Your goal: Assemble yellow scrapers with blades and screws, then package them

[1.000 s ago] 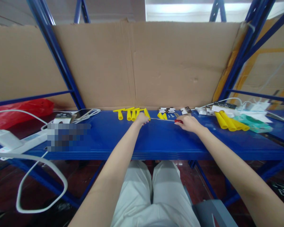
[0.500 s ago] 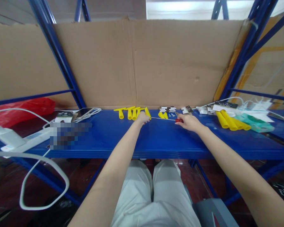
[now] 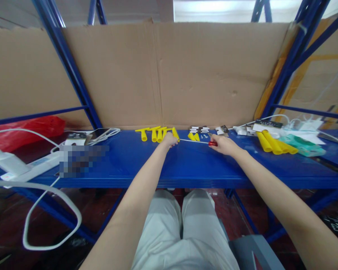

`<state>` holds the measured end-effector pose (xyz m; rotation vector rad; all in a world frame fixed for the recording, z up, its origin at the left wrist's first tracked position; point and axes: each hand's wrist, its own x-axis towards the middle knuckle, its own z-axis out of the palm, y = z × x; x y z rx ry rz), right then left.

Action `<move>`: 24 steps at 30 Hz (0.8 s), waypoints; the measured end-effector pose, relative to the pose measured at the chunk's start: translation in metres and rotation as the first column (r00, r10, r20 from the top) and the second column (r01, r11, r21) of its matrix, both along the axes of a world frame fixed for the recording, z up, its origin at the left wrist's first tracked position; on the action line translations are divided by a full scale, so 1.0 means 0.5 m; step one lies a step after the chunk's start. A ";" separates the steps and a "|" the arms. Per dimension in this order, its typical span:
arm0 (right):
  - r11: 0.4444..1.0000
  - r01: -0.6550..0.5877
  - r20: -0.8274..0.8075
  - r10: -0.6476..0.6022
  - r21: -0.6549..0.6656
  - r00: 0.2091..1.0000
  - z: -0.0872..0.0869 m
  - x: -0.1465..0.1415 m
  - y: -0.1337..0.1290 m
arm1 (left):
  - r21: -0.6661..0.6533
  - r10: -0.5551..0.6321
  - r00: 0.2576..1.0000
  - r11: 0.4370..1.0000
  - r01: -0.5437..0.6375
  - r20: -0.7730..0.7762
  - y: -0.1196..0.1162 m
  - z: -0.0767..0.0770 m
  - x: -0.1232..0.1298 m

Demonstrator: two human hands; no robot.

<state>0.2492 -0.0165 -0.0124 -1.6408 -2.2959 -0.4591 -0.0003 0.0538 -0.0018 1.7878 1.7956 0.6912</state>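
Note:
My right hand (image 3: 223, 144) is closed round the red handle of a screwdriver (image 3: 213, 143). Its long thin shaft runs level to the left, and the tip meets a yellow plastic piece (image 3: 175, 133) at my left hand (image 3: 170, 140). The fingers of that hand are closed on the yellow piece and cover its lower part. Just left of it lie several yellow T-shaped pieces with hollow round handles (image 3: 154, 135). Small yellow wedge-shaped parts (image 3: 193, 137) and tiny screws (image 3: 204, 137) rest on the table beyond the shaft.
Several yellow tubes (image 3: 272, 144) lie at the right beside a green plastic packet (image 3: 305, 145). Small black-and-white packs (image 3: 199, 129) stand along the back. A white power strip (image 3: 35, 167) and a red bag (image 3: 30, 131) occupy the left. Cardboard (image 3: 191, 75) walls off the blue table (image 3: 197, 165).
Both hands keep their places, with the screwdriver still against the yellow piece. My right hand's grip on the red handle has turned slightly, and more of the handle shows.

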 end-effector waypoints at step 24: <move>0.992 0.114 0.074 -0.118 0.049 0.990 0.017 -0.017 -0.020 | 0.003 -0.027 1.000 1.000 0.027 -0.016 -0.006 0.004 0.001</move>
